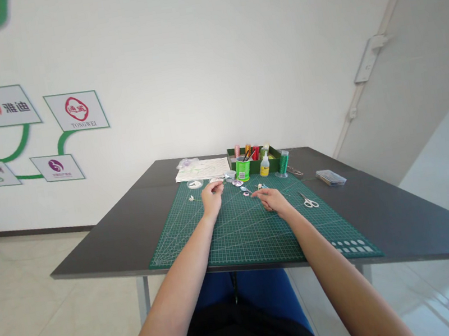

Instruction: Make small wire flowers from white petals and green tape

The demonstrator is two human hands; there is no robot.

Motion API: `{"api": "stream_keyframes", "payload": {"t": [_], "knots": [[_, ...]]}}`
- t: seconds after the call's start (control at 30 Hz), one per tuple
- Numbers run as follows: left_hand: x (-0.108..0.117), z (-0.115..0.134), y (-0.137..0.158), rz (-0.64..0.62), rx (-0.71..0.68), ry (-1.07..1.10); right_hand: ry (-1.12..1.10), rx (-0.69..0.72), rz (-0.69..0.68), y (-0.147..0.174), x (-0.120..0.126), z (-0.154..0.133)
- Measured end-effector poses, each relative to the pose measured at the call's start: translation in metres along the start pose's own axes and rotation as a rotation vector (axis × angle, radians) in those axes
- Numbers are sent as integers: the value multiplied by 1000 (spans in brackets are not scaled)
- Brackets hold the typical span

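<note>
Shiny pieces (246,192) lie on the green mat (244,238) at ten o'clock from the right hand (273,200), its fingers bent toward them; at eleven on the mat, the left hand (212,198) curls. Whether either pinches anything cannot be told. Parts so small likely want a light, steady touch.

A small pinkish piece (246,194) lies on the green mat (244,236) beside a bluish piece (243,188). Their exact shapes seem unclear.
</note>
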State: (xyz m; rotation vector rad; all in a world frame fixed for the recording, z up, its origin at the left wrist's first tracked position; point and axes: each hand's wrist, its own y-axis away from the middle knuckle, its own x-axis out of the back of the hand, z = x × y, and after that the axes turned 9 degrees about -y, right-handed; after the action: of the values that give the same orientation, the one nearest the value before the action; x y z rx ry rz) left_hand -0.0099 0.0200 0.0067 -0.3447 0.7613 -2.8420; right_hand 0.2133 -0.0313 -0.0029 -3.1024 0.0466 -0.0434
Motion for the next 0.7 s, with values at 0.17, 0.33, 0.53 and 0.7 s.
{"api": "stream_keyframes", "payload": {"t": [0.17,0.33,0.53,0.7], "knots": [[1,-3,-1,43,4,-24,139,117,161,-7,5,6],[3,-6,-1,84,-24,-48,215,179,302,-13,17,12],[3,0,1,59,-43,-83,339,166,495,-10,23,11],[0,4,4,4,-79,-93,238,220,426,-5,9,3]]}}
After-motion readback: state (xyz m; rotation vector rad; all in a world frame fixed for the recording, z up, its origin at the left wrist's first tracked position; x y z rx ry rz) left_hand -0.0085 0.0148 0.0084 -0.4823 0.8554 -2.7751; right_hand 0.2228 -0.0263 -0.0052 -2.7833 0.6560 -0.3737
